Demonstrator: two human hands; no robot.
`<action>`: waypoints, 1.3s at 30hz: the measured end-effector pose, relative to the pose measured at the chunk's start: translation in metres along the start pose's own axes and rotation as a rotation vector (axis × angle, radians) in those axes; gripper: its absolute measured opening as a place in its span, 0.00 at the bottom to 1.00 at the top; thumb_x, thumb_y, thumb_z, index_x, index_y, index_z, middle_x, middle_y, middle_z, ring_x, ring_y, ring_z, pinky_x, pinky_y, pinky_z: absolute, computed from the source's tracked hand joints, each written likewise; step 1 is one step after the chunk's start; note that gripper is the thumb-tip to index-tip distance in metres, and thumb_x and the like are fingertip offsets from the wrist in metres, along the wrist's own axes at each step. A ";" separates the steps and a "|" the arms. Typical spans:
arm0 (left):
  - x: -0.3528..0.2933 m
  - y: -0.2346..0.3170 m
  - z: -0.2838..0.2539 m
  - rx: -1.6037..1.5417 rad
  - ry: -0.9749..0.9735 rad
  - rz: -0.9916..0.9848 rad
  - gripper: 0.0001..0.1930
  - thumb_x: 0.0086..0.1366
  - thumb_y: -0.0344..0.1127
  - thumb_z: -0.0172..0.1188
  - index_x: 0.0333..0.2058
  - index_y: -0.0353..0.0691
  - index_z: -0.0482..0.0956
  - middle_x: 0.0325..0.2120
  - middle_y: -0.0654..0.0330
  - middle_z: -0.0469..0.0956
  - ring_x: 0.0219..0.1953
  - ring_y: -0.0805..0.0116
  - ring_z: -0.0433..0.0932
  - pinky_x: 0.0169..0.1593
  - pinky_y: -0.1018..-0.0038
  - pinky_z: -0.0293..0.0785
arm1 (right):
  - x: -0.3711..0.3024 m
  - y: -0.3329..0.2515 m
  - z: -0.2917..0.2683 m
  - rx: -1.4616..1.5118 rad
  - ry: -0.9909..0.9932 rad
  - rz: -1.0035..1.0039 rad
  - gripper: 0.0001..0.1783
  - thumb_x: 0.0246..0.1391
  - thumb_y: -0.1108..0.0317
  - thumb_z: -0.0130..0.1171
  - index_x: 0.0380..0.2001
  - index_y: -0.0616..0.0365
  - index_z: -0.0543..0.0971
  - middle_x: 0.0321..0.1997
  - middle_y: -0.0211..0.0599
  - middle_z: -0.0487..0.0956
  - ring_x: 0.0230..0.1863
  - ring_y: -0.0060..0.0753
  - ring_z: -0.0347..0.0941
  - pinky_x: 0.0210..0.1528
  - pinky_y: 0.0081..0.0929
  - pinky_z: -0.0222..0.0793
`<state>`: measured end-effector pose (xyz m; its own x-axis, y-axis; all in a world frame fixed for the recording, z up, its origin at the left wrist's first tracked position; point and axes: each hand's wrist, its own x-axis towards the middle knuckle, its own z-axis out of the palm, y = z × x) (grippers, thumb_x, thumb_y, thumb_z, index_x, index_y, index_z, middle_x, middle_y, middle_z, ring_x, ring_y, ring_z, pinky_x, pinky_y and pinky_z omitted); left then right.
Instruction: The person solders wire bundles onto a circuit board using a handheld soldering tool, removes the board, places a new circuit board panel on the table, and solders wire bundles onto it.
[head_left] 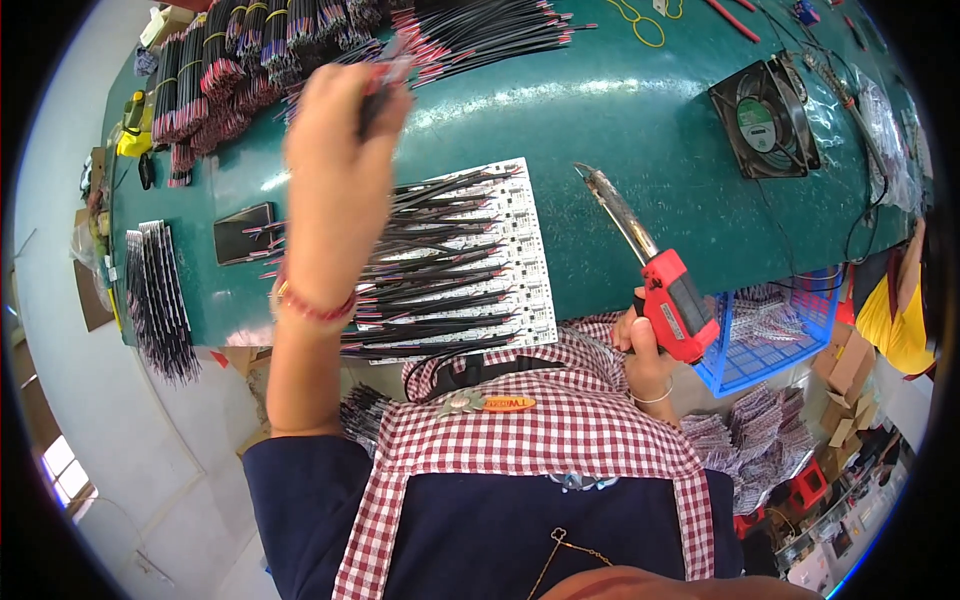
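My left hand (pixel 345 110) is stretched far over the green table (pixel 620 110), fingers closed on a few red and black wires (pixel 385 80) next to bundles of the same wires (pixel 250 60). My right hand (pixel 645 345) grips the red handle of a soldering iron (pixel 660 280) at the table's near edge, its metal tip pointing up and away over the table. Between the hands lies a row of white circuit strips (pixel 520 260) with red and black wires (pixel 430 270) attached, spreading to the left.
A black square fan (pixel 765 120) sits at the right of the table. A dark phone (pixel 243 232) lies at the left. A blue wire basket (pixel 770 335) holds parts beside my right hand. Another person in yellow (pixel 895 310) is at the right edge.
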<state>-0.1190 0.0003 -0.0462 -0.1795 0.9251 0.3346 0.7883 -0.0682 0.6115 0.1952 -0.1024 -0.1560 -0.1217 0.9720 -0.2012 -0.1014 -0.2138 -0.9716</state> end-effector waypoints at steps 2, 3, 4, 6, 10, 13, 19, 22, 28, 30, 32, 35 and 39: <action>-0.020 0.024 -0.021 -0.186 0.064 -0.303 0.07 0.59 0.27 0.60 0.36 0.33 0.76 0.23 0.59 0.74 0.24 0.74 0.70 0.30 0.78 0.67 | 0.000 -0.001 -0.003 0.083 -0.024 -0.020 0.20 0.60 0.68 0.51 0.54 0.65 0.66 0.21 0.30 0.67 0.20 0.20 0.60 0.26 0.24 0.63; -0.025 0.028 -0.017 -0.183 0.062 -0.303 0.07 0.59 0.27 0.60 0.36 0.33 0.76 0.23 0.59 0.74 0.24 0.74 0.70 0.30 0.78 0.67 | 0.000 -0.001 -0.004 0.086 -0.024 -0.018 0.20 0.60 0.68 0.51 0.54 0.65 0.66 0.21 0.30 0.67 0.20 0.20 0.60 0.26 0.24 0.63; -0.033 0.030 -0.010 -0.176 -0.021 -0.331 0.07 0.58 0.28 0.62 0.34 0.33 0.76 0.22 0.58 0.75 0.22 0.73 0.70 0.30 0.77 0.68 | 0.001 -0.001 -0.003 0.116 -0.042 -0.009 0.21 0.60 0.67 0.51 0.53 0.65 0.66 0.21 0.30 0.67 0.20 0.20 0.61 0.26 0.24 0.63; -0.047 0.021 0.009 -0.187 -0.179 -0.345 0.08 0.56 0.29 0.64 0.32 0.32 0.75 0.21 0.53 0.75 0.21 0.66 0.73 0.29 0.73 0.69 | 0.001 -0.005 -0.002 0.150 -0.066 0.007 0.21 0.60 0.65 0.52 0.53 0.65 0.66 0.21 0.31 0.68 0.20 0.21 0.62 0.26 0.24 0.64; -0.050 -0.005 0.053 -0.123 -0.428 -0.305 0.12 0.52 0.33 0.66 0.25 0.31 0.74 0.23 0.44 0.75 0.28 0.42 0.74 0.31 0.60 0.69 | 0.001 -0.008 -0.001 0.119 -0.100 0.040 0.23 0.60 0.62 0.54 0.53 0.65 0.66 0.21 0.32 0.69 0.20 0.22 0.63 0.27 0.25 0.65; -0.050 -0.010 0.068 -0.072 -0.462 -0.220 0.12 0.53 0.33 0.65 0.26 0.29 0.75 0.21 0.43 0.74 0.23 0.47 0.73 0.29 0.63 0.69 | -0.002 -0.004 -0.005 0.090 -0.087 0.091 0.24 0.59 0.61 0.55 0.53 0.65 0.66 0.21 0.33 0.69 0.20 0.22 0.63 0.27 0.25 0.65; -0.045 -0.013 0.076 -0.021 -0.501 -0.198 0.12 0.54 0.33 0.65 0.26 0.28 0.75 0.17 0.44 0.73 0.19 0.50 0.74 0.28 0.65 0.69 | -0.007 0.005 -0.004 0.037 -0.091 0.149 0.23 0.59 0.62 0.56 0.53 0.66 0.67 0.20 0.32 0.68 0.19 0.21 0.62 0.25 0.24 0.64; -0.046 -0.017 0.078 -0.037 -0.496 -0.210 0.12 0.54 0.34 0.65 0.26 0.28 0.76 0.17 0.44 0.73 0.20 0.47 0.74 0.28 0.64 0.69 | -0.006 0.004 0.000 0.012 -0.099 0.147 0.23 0.59 0.64 0.55 0.53 0.66 0.67 0.20 0.32 0.68 0.19 0.21 0.62 0.25 0.24 0.63; -0.044 -0.015 0.081 0.060 -0.497 -0.148 0.14 0.53 0.36 0.65 0.23 0.28 0.76 0.18 0.40 0.72 0.23 0.41 0.73 0.29 0.58 0.69 | -0.004 0.004 0.001 0.031 -0.105 0.148 0.21 0.59 0.66 0.54 0.52 0.66 0.67 0.20 0.32 0.68 0.19 0.21 0.62 0.25 0.23 0.63; -0.042 -0.015 0.081 0.060 -0.503 -0.142 0.14 0.53 0.37 0.65 0.22 0.28 0.76 0.18 0.39 0.72 0.24 0.40 0.73 0.30 0.57 0.69 | -0.004 0.004 0.001 0.015 -0.107 0.148 0.21 0.59 0.66 0.54 0.52 0.67 0.67 0.20 0.32 0.68 0.19 0.21 0.62 0.24 0.23 0.63; -0.037 -0.010 0.078 0.108 -0.585 -0.205 0.12 0.50 0.36 0.66 0.25 0.30 0.80 0.21 0.43 0.76 0.28 0.44 0.77 0.34 0.56 0.73 | -0.005 0.004 0.001 0.081 -0.056 0.184 0.09 0.56 0.73 0.57 0.40 0.64 0.74 0.25 0.30 0.74 0.24 0.18 0.68 0.27 0.19 0.65; -0.039 -0.012 0.079 0.100 -0.560 -0.196 0.11 0.49 0.35 0.66 0.25 0.30 0.80 0.20 0.42 0.76 0.27 0.44 0.77 0.34 0.56 0.73 | -0.007 0.008 -0.004 0.002 -0.097 0.184 0.08 0.55 0.73 0.59 0.39 0.63 0.76 0.28 0.29 0.75 0.27 0.19 0.70 0.30 0.20 0.67; -0.044 -0.015 0.081 0.039 -0.487 -0.186 0.14 0.52 0.36 0.65 0.21 0.27 0.76 0.18 0.39 0.72 0.25 0.40 0.73 0.30 0.57 0.69 | -0.010 0.016 -0.004 -0.058 -0.072 0.152 0.08 0.55 0.73 0.60 0.38 0.62 0.77 0.31 0.29 0.76 0.31 0.21 0.71 0.34 0.23 0.68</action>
<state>-0.0751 -0.0089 -0.1284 -0.0313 0.9874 -0.1554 0.7921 0.1193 0.5986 0.1987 -0.1150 -0.1699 -0.2020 0.9189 -0.3388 -0.0196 -0.3497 -0.9367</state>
